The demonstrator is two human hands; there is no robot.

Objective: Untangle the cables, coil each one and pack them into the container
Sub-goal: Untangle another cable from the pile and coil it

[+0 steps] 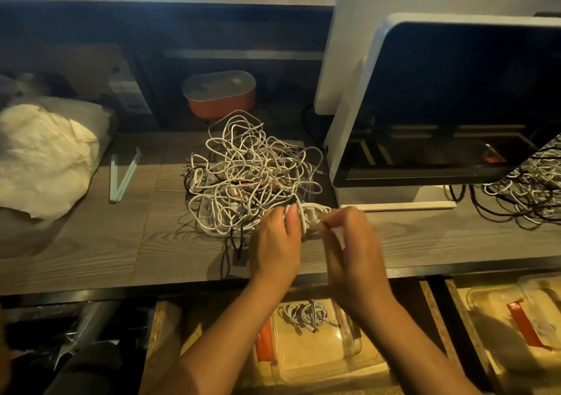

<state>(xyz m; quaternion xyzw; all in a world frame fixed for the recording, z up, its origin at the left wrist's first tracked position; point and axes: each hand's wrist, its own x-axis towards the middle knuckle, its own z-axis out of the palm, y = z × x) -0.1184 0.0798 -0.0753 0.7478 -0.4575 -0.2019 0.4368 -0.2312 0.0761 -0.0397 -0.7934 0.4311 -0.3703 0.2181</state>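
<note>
A big tangle of white and black cables [249, 173] lies on the grey wood-grain counter [106, 243]. At its near right edge my left hand [277, 243] grips a small coil of white cable [309, 215]. My right hand [349, 243] pinches the white end of that cable beside the coil; it is blurred. Below the counter edge stands a clear plastic container [318, 349] with an orange clip, and a coiled white cable [303, 314] lies inside it.
A white-framed monitor [455, 100] stands at the right. More tangled cables [525, 188] lie beneath it. A crumpled white bag [45, 158] fills the left, with pale green strips [123, 176] beside it. An orange lidded box [220, 97] sits behind. Another clear container [516, 318] is lower right.
</note>
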